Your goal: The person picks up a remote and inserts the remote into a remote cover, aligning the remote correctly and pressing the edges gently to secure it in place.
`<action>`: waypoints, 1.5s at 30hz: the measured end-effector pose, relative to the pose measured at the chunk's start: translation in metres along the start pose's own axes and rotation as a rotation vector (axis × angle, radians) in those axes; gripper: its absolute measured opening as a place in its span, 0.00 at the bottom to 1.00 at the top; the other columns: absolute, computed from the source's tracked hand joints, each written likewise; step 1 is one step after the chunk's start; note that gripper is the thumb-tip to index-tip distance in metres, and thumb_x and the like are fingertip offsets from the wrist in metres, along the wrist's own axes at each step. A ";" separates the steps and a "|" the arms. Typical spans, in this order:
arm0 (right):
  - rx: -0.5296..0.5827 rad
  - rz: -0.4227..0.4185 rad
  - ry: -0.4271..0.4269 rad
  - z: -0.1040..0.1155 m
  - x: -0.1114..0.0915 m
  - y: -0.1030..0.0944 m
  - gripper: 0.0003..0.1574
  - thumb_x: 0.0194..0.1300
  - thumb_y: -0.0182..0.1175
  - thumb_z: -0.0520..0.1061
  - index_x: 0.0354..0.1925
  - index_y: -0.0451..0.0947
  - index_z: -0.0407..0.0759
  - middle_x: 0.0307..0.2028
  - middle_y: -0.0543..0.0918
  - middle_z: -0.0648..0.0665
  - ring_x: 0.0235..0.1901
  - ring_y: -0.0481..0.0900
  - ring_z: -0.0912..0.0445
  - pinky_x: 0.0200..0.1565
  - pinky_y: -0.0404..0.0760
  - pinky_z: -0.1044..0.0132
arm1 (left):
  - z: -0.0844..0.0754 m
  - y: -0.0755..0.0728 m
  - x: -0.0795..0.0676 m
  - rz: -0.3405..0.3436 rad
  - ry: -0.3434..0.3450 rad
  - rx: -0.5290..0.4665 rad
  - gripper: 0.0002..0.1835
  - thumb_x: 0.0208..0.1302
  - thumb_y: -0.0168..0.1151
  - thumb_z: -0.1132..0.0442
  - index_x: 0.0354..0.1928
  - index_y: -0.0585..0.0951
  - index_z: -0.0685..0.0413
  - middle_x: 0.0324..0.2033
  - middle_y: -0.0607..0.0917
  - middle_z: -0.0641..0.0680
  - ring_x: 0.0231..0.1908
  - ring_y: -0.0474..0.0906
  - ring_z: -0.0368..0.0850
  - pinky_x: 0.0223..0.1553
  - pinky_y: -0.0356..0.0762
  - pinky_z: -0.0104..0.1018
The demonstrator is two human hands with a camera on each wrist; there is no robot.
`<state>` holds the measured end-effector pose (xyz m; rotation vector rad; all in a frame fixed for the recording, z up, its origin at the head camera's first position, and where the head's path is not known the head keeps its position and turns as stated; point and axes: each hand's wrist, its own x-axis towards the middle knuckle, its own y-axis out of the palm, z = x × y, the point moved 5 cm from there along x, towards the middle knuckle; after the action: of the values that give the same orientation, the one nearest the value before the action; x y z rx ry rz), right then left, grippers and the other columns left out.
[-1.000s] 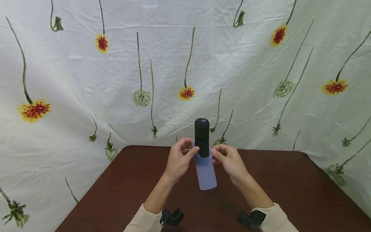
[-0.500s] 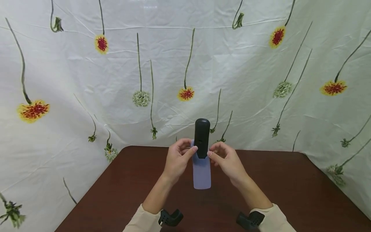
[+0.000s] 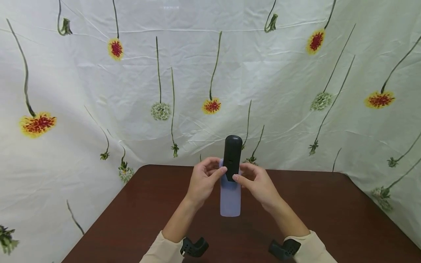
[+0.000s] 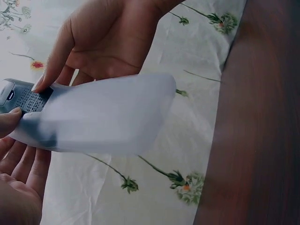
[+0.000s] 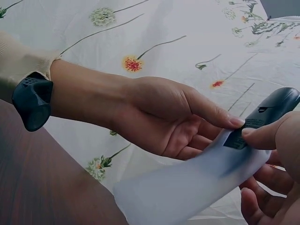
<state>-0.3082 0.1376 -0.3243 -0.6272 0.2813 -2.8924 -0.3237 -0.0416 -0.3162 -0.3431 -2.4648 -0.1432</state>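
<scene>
A black remote control (image 3: 232,155), back side up with a printed label, stands partly inside a translucent pale purple sleeve (image 3: 230,200), which looks like silicone. Its upper part sticks out; a dark shape shows through the sleeve below in both wrist views. My left hand (image 3: 203,180) grips the left edge, thumb on the remote's back, fingers behind the sleeve. My right hand (image 3: 261,185) pinches the right side, with the thumb (image 5: 255,133) on the remote's lower end at the sleeve's mouth. The sleeve's far part (image 4: 112,117) hangs flat, held over the table.
A dark brown table (image 3: 148,219) lies beneath my hands. Behind it hangs a white cloth (image 3: 184,73) printed with flowers. Black wrist devices (image 3: 194,247) sit at both cuffs.
The sleeve has swung from slanting to nearly upright. The remote has shifted slightly right and leans a little. My right thumb has moved from the sleeve's edge onto the remote's lower end.
</scene>
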 end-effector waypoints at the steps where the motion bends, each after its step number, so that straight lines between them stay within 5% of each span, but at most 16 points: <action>1: -0.004 -0.003 -0.005 0.000 0.000 0.000 0.24 0.70 0.68 0.40 0.61 0.79 0.34 0.42 0.84 0.40 0.41 0.82 0.47 0.46 0.82 0.44 | 0.000 0.000 0.000 0.005 0.002 0.004 0.11 0.70 0.66 0.73 0.51 0.81 0.69 0.44 0.86 0.61 0.43 0.87 0.50 0.45 0.83 0.38; 8: -0.120 -0.050 -0.091 0.006 -0.001 -0.002 0.18 0.67 0.70 0.37 0.54 0.82 0.38 0.40 0.86 0.43 0.39 0.84 0.49 0.43 0.81 0.53 | -0.001 0.000 0.001 0.012 0.028 0.042 0.11 0.67 0.69 0.73 0.50 0.83 0.66 0.45 0.86 0.59 0.44 0.85 0.53 0.43 0.83 0.40; 16: -0.233 -0.075 -0.224 0.012 -0.001 -0.003 0.15 0.62 0.74 0.35 0.47 0.85 0.42 0.37 0.87 0.47 0.35 0.86 0.53 0.40 0.83 0.53 | -0.001 -0.001 0.001 0.044 0.025 0.078 0.11 0.68 0.69 0.71 0.51 0.84 0.63 0.46 0.86 0.58 0.47 0.84 0.54 0.44 0.83 0.40; 35: -0.225 -0.040 -0.180 0.013 -0.003 -0.005 0.14 0.62 0.74 0.35 0.45 0.82 0.41 0.39 0.86 0.46 0.37 0.87 0.52 0.42 0.85 0.51 | 0.001 0.001 0.000 0.130 0.002 0.070 0.18 0.66 0.69 0.73 0.57 0.83 0.66 0.46 0.88 0.59 0.47 0.84 0.52 0.46 0.82 0.39; 45: -0.355 -0.049 -0.444 0.023 -0.006 -0.005 0.28 0.61 0.74 0.32 0.58 0.82 0.45 0.42 0.88 0.50 0.37 0.87 0.57 0.35 0.85 0.60 | -0.004 -0.002 0.000 0.145 0.032 0.051 0.15 0.65 0.69 0.73 0.53 0.84 0.65 0.45 0.87 0.58 0.48 0.84 0.52 0.45 0.81 0.39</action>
<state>-0.2940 0.1398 -0.3051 -1.3193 0.7254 -2.6626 -0.3217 -0.0441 -0.3136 -0.4910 -2.3975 -0.0242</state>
